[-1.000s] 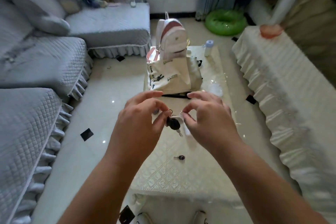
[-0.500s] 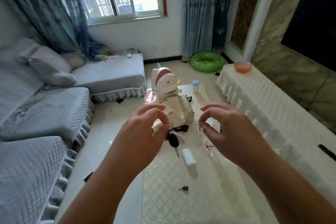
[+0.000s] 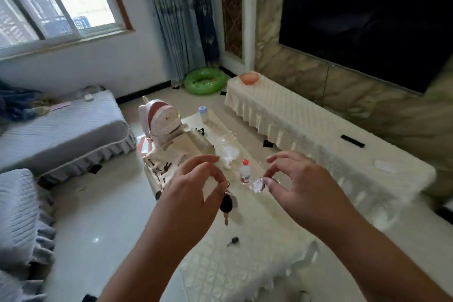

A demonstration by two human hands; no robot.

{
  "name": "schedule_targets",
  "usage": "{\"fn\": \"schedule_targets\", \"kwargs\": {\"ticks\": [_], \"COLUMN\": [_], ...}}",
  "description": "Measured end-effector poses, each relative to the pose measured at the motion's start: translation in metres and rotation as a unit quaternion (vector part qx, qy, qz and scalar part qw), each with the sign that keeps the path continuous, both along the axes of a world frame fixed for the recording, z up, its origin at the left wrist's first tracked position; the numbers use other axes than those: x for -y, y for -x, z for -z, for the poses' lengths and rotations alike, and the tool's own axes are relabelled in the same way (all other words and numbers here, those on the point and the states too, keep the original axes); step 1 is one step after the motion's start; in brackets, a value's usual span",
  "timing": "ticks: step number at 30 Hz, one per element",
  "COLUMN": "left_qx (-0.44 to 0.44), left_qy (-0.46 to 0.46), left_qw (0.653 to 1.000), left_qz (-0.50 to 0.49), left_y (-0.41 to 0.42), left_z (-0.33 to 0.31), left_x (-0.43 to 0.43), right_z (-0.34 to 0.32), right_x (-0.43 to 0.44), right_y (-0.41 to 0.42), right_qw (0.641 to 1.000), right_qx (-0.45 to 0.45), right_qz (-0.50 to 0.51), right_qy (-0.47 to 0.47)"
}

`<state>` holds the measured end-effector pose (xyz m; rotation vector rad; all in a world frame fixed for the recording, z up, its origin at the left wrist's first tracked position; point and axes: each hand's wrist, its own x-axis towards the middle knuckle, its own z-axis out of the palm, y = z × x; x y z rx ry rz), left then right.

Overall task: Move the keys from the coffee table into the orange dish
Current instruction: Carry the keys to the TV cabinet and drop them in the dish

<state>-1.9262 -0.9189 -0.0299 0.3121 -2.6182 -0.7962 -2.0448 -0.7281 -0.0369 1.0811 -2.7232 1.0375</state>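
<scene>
My left hand [image 3: 193,191] pinches a key ring from which a black key fob and a small key [image 3: 226,205] hang above the coffee table [image 3: 245,265]. My right hand [image 3: 297,186] pinches a second metal ring with a small pale tag [image 3: 259,183], apart from the left hand. Another small dark key [image 3: 232,241] lies on the table's cream cloth. The orange dish [image 3: 249,78] sits far off, on the far end of a long cream-covered cabinet [image 3: 306,130].
White bags [image 3: 171,144], a small red-capped bottle [image 3: 245,170], a blue-capped bottle [image 3: 203,114] and crumpled plastic stand on the table. Grey sofas [image 3: 61,130] fill the left. A green swim ring [image 3: 204,80] lies on the floor. A dark TV [image 3: 367,14] hangs on the right wall.
The view has swung up and right, bringing the cabinet and dish closer to centre. My hands have drawn apart; the right one now holds its own ring while the left keeps the fob.
</scene>
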Motion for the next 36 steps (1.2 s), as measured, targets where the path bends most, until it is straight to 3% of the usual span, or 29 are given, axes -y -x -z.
{"fn": "schedule_targets", "kwargs": {"ticks": [8, 17, 36], "left_qx": [0.003, 0.011, 0.02], "left_qy": [-0.013, -0.003, -0.003], "left_qw": [0.993, 0.98, 0.986], "left_qz": [0.114, 0.2, 0.168], "left_y": [0.036, 0.088, 0.151], "left_z": [-0.004, -0.018, 0.001], "left_x": [-0.069, -0.178, -0.327], "right_z": [0.001, -0.003, 0.005], "right_x": [-0.095, -0.202, -0.37], "right_y": [-0.017, 0.002, 0.068], "right_qw": [0.99, 0.973, 0.968], "right_qx": [0.002, -0.004, 0.0], "right_qz": [0.136, 0.232, 0.25], "right_qy": [-0.03, -0.003, 0.0]}}
